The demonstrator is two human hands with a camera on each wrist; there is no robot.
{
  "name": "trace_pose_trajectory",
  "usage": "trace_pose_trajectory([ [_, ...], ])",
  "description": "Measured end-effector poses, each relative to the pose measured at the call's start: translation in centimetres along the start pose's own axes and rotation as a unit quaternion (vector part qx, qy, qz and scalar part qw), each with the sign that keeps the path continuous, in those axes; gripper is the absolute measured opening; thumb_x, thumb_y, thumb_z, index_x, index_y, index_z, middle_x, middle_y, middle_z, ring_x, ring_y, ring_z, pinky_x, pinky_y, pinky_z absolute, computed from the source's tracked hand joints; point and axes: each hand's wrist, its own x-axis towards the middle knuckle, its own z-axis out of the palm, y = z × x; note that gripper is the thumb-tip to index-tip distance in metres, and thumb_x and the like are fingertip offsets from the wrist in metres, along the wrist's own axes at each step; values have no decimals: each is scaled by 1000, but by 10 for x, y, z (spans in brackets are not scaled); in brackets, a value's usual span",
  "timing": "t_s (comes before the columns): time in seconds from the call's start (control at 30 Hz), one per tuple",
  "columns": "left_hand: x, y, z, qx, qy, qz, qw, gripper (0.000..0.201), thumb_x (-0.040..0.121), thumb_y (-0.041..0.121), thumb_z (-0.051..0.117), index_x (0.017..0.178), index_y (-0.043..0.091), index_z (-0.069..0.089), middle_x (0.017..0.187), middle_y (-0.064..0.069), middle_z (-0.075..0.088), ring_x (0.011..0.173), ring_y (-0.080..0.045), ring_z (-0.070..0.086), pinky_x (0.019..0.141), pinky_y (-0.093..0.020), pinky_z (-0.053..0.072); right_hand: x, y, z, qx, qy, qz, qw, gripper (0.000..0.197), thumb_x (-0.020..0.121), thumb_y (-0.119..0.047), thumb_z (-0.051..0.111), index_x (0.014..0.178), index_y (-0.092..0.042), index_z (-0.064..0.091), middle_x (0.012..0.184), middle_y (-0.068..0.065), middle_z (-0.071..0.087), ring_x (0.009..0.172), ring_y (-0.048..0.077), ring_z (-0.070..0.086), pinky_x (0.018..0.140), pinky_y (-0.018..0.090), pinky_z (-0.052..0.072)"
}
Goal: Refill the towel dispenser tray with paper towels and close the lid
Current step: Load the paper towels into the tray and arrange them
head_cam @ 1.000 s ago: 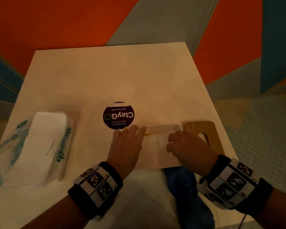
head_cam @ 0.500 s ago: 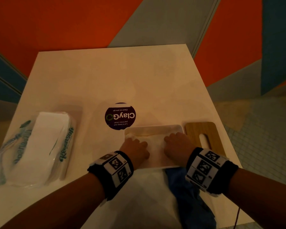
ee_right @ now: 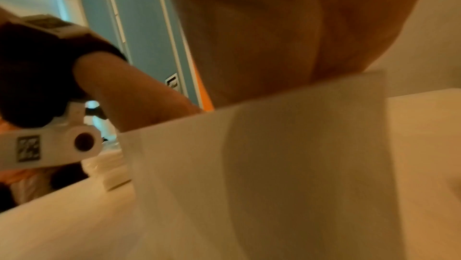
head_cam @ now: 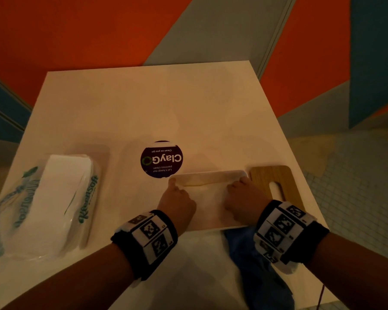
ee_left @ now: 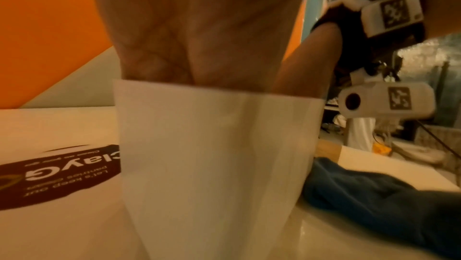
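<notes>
While both hands press towels (head_cam: pixel 211 204) into the tray (head_cam: pixel 207 175) at lower centre, left hand (head_cam: pixel 177 202) and right hand (head_cam: pixel 242 198) seem loosely curled, gripping nothing.

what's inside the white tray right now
White paper towels fill the tray, with the left hand and right hand on them. The tray floor is covered.
</notes>
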Motion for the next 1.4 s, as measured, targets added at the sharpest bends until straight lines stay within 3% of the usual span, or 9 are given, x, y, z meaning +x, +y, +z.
trace_pose_trajectory([
  [0.1, -18, -15, -4, -163, 105, 18, 981, 35, 89, 31, 48, 123, 20, 50, 135, -2, 49, 128, -20, 41, 114, -45, 4, -5, 5, -7, 102, 17, 3, 995, 34, 89, -34, 48, 121, -24, 54, 130, 5, 51, 126, 25, 37, 112, 43, 10],
  [0.23, -54, -54, 3, -363, 334, -32, 869, 20, 79, 20, 63, 99, 18, 67, 109, -4, 69, 97, -20, 65, 90, -30, 38, -19, -6, -36, 254, 87, 23, 963, 37, 90, -35, 48, 127, -29, 47, 140, 1, 41, 134, 16, 28, 114, 42, -2],
  [0.37, -92, -113, 39, -522, 341, -215, 752, 21, 80, 4, 63, 100, 10, 66, 108, -9, 62, 90, -19, 57, 74, 1, 36, -21, -52, -79, 288, 152, -53, 944, 37, 90, -33, 50, 127, -28, 47, 138, 2, 43, 130, 16, 35, 114, 39, 6],
  [0.47, -118, -153, 75, -532, 252, -331, 737, 32, 83, 10, 60, 115, 9, 58, 126, -14, 56, 107, -31, 55, 88, -29, 42, -2, -105, -108, 295, 184, -159, 924, 38, 90, -28, 53, 126, -19, 51, 138, 8, 44, 125, 23, 40, 104, 34, 24],
  [0.57, -132, -178, 113, -558, 178, -374, 719, 47, 83, 13, 60, 127, 6, 45, 137, -19, 46, 121, -35, 46, 98, -42, 36, 29, -162, -128, 264, 162, -223, 924, 44, 89, -23, 55, 131, -15, 45, 146, 11, 34, 133, 26, 28, 109, 36, 17],
  [0.77, -134, -196, 154, -614, 146, -345, 695, 64, 84, 15, 59, 138, 7, 25, 143, -20, 36, 126, -36, 41, 105, -46, 35, 83, -236, -151, 163, 143, -231, 949, 52, 89, -25, 55, 136, -16, 36, 147, 11, 29, 136, 29, 19, 113, 46, 11],
  [1.1, -127, -200, 159, -641, 222, -327, 658, 57, 78, 2, 59, 130, 6, 37, 129, -21, 50, 118, -34, 47, 96, -37, 38, 95, -251, -155, 213, 64, -172, 960, 43, 93, -27, 45, 135, -20, 39, 150, 3, 25, 140, 21, 16, 115, 47, 0],
  [1.23, -128, -197, 159, -617, 274, -261, 690, 38, 75, -6, 54, 112, -1, 55, 113, -24, 54, 109, -34, 50, 90, -32, 37, 95, -251, -152, 259, 60, -158, 951, 40, 95, -27, 42, 135, -21, 40, 153, 0, 22, 141, 16, 13, 115, 48, -4],
  [1.4, -132, -189, 166, -606, 312, -242, 690, 45, 82, -5, 49, 126, 4, 45, 128, -19, 49, 120, -32, 44, 98, -30, 33, 98, -253, -146, 307, 83, -135, 938, 37, 95, -28, 43, 131, -22, 44, 151, -1, 27, 140, 13, 18, 115, 48, -4],
])
